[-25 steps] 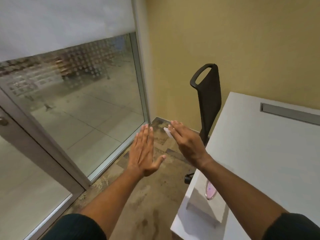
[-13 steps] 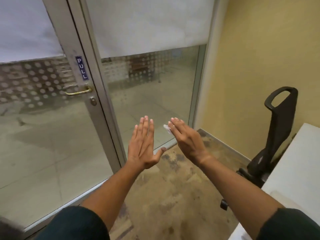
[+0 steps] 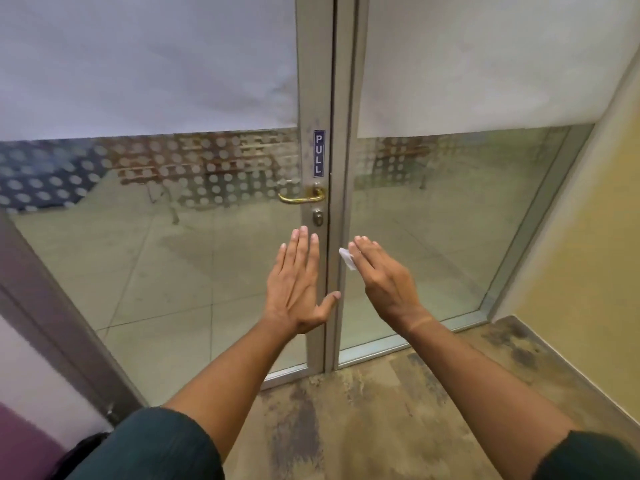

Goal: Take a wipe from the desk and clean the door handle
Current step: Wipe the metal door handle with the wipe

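A brass lever door handle point(image 3: 302, 197) sits on the metal stile of a glass door, under a blue PULL label point(image 3: 319, 153) and above a round lock point(image 3: 318, 218). My right hand point(image 3: 382, 279) is raised below and right of the handle, fingers together, holding a small white wipe point(image 3: 347, 258) whose corner sticks out past the fingertips. My left hand point(image 3: 298, 284) is raised flat below the handle, fingers straight and thumb out, holding nothing. Neither hand touches the door.
The glass door point(image 3: 194, 244) and a fixed glass panel point(image 3: 440, 220) have white blinds over their upper halves. A yellow wall point(image 3: 588, 258) closes the right side. Worn carpet point(image 3: 363, 410) lies underfoot. A metal frame post point(image 3: 62, 327) slants at lower left.
My view has swung left from the desk and chair to face the door, so the handle now sits centred above my hands. Both hands keep the same raised pose with the wipe.
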